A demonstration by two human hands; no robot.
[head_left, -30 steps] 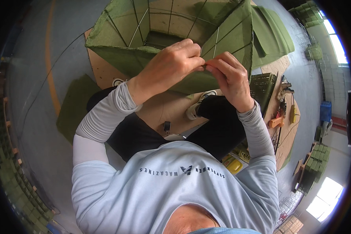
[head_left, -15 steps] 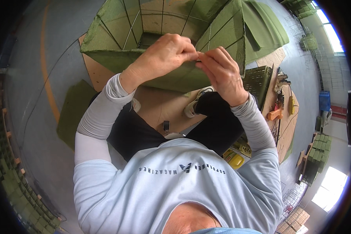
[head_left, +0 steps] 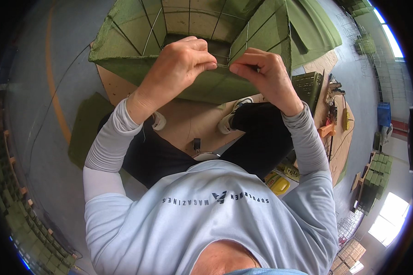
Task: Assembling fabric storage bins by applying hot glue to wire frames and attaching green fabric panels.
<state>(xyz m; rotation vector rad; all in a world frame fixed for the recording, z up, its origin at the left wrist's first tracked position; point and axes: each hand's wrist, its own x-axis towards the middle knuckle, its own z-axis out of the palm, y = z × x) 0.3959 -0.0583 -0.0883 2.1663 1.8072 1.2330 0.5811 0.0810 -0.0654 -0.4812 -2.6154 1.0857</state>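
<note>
In front of me stands a large box (head_left: pixel 119 68) of green fabric over a thin wire frame, its mouth facing up. At the middle of its near rim, my left hand (head_left: pixel 181 62) pinches thumb and fingers together. My right hand (head_left: pixel 271 75) does the same a short way to the right, with its fingertips close to the rim. A small gap lies between the two pinches. Whatever the fingertips hold is too fine to make out.
Flattened green sheets (head_left: pixel 309 27) lean beyond the box at right. Nearer are a dark green plastic crate (head_left: pixel 306 89), an orange-handled tool (head_left: pixel 326 129) and a yellow object (head_left: pixel 278 184). Brown cardboard (head_left: pixel 170 133) lies under my feet. Stacked green boxes (head_left: pixel 27 229) line the left edge.
My hands, whose fingertips met above the rim, have drawn apart and come down closer to it. Both stay pinched.
</note>
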